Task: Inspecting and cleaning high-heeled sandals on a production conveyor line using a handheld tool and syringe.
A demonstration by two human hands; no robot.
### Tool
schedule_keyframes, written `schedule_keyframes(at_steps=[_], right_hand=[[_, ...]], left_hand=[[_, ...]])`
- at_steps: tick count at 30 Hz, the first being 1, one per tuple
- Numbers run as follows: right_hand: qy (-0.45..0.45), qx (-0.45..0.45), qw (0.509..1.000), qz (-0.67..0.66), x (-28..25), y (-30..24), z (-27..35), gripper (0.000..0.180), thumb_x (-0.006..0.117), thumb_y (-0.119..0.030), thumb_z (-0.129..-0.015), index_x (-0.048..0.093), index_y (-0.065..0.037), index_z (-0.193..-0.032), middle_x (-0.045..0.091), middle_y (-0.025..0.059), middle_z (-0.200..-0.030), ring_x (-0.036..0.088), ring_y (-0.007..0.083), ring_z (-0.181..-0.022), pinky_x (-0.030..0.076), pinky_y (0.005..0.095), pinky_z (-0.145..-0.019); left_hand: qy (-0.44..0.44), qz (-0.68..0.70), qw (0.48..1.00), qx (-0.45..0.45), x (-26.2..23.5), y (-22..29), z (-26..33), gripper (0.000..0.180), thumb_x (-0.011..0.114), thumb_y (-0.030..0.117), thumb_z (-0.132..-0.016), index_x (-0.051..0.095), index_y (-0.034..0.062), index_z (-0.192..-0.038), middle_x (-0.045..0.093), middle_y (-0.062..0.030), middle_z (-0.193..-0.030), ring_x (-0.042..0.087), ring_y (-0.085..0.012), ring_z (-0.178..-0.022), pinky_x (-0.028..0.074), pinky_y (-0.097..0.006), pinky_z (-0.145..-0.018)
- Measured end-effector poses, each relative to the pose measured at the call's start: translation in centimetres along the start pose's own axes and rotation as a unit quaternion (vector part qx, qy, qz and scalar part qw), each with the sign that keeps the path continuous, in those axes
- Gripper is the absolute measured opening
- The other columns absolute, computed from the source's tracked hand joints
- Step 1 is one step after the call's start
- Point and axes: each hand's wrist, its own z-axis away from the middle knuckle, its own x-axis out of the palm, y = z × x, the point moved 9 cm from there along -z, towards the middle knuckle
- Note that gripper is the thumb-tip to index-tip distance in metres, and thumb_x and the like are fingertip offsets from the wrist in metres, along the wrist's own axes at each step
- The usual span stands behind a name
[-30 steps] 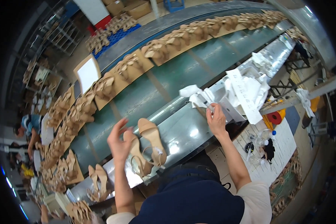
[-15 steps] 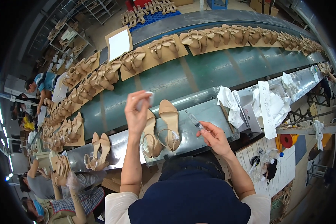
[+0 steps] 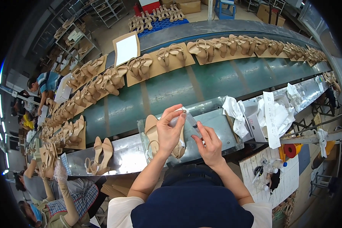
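My right hand is closed around a clear syringe, which points up and to the left. My left hand is closed too, fingertips pinched at the syringe's tip end. A small white wad, seemingly cloth or tissue, is tucked in its palm, mostly hidden by the fingers. Below the hands a pair of beige heeled sandals lies on the metal worktop; the left sandal is partly covered by my left hand and wrist. Of the right sandal, only the heel end and part of one edge show.
Another sandal pair lies on the metal ledge to the left. Beyond runs a green conveyor lined with sandals on cardboard. White cloths and a box of crumpled tissue sit at the right. Co-workers work at the left.
My left hand has moved right and down, bringing its fingertips to the syringe's tip. The right hand has shifted slightly down and left, still holding the syringe.
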Motion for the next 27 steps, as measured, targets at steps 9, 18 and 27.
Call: schedule_keyframes(at_steps=[9, 18, 27], right_hand=[[0.033, -0.008, 0.999, -0.019, -0.3, -0.1, 0.2, 0.055, 0.066, 0.001, -0.072, 0.049, -0.003, -0.124, 0.055, 0.0111, -0.088, 0.057, 0.0227, -0.069, 0.048, 0.0306, -0.056], [0.008, -0.017, 1.0, -0.002, 0.1, -0.4, 0.5, 0.054, 0.065, 0.001, -0.074, 0.047, -0.001, -0.125, 0.055, 0.0117, -0.089, 0.057, 0.0215, -0.066, 0.048, 0.0295, -0.054], [0.034, 0.012, 0.999, -0.019, 0.0, -0.1, 0.8, 0.051, 0.066, 0.003, -0.072, 0.051, -0.001, -0.121, 0.055, 0.0109, -0.086, 0.053, 0.0174, -0.06, 0.044, 0.0279, -0.051]], left_hand=[[-0.007, -0.085, 0.996, 0.036, 0.2, 1.8, -0.8, 0.009, 0.06, 0.002, -0.08, 0.065, -0.004, -0.084, 0.06, -0.0105, -0.103, 0.055, -0.0151, -0.093, 0.045, -0.024, -0.076], [-0.02, 0.033, 0.997, -0.074, 0.3, -0.9, -1.4, 0.006, 0.061, 0.001, -0.075, 0.064, -0.0048, -0.076, 0.06, -0.0087, -0.1, 0.056, -0.01, -0.079, 0.046, -0.023, -0.067], [0.001, -0.016, 1.0, -0.021, 0.8, -1.1, -1.6, 0.006, 0.059, 0.0, -0.07, 0.063, -0.0048, -0.071, 0.061, -0.0081, -0.1, 0.055, -0.0094, -0.08, 0.044, -0.022, -0.068]])
